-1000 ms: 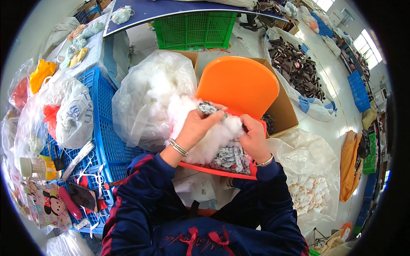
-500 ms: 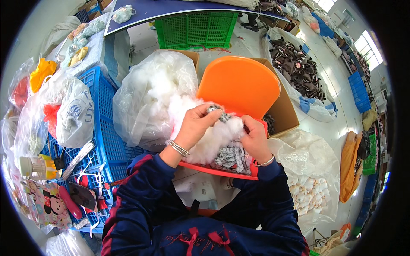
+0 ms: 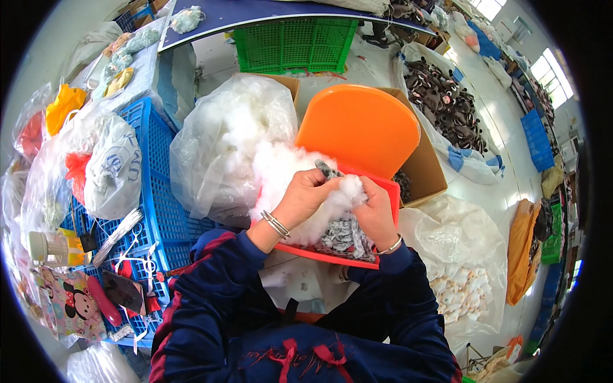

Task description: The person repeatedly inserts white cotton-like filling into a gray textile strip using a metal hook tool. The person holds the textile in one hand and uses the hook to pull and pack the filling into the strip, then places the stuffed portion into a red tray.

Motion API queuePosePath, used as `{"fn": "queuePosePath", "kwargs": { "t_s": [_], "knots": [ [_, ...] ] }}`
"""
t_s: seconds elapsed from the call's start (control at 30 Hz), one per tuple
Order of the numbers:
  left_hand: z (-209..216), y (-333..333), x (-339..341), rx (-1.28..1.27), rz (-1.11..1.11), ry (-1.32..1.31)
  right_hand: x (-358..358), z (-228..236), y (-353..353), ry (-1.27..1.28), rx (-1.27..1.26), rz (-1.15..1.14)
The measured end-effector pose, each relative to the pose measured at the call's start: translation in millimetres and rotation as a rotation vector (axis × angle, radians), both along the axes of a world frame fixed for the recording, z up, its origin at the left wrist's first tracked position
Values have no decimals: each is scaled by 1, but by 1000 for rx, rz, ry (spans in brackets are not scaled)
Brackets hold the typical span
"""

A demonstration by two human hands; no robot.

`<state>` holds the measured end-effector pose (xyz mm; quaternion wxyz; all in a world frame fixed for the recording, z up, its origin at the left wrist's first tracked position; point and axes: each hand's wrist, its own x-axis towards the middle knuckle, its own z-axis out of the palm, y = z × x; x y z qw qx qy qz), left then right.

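My left hand (image 3: pixel 308 196) is closed, thumb against fingers, on a small grey mottled fabric piece (image 3: pixel 328 170). Beside it my right hand (image 3: pixel 377 216) is also closed, its fingertips at a tuft of white stuffing (image 3: pixel 350 190) next to the fabric; they hide exactly what they pinch. Both hands are over a red tray (image 3: pixel 329 256). Fluffy white stuffing (image 3: pixel 271 166) heaps in its left part and spills toward a clear plastic bag (image 3: pixel 198 147). More grey mottled fabric pieces (image 3: pixel 348 237) lie in the tray below my hands.
An orange chair back (image 3: pixel 361 127) rises behind the tray, with a cardboard box (image 3: pixel 424 169) beyond. Blue crates (image 3: pixel 159 172) carrying bags, scissors and a jar stand left. At right are a plastic bag of pale pieces (image 3: pixel 463 287) and a sack of dark brown plush pieces (image 3: pixel 444 102).
My left hand has shifted slightly right and down, turning the grey piece so its end points up. My right hand has moved slightly down and toward me.
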<state>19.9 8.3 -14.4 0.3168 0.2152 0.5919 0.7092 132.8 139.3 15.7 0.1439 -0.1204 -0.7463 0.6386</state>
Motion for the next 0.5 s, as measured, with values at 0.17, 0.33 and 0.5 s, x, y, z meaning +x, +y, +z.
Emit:
{"fn": "queuePosePath", "kwargs": {
  "t_s": [0.17, 0.33, 0.5],
  "knots": [
    [8, -2, -1, 20, 39, -73, -6, -3, 4, 18, 74, 28],
    [27, -14, -27, 153, 80, -197, 0, 12, 42, -308, 227, 159],
    [5, -10, -17, -15, -365, 40, -11, 17, 46, -228, 72, 46]
  ]
}}
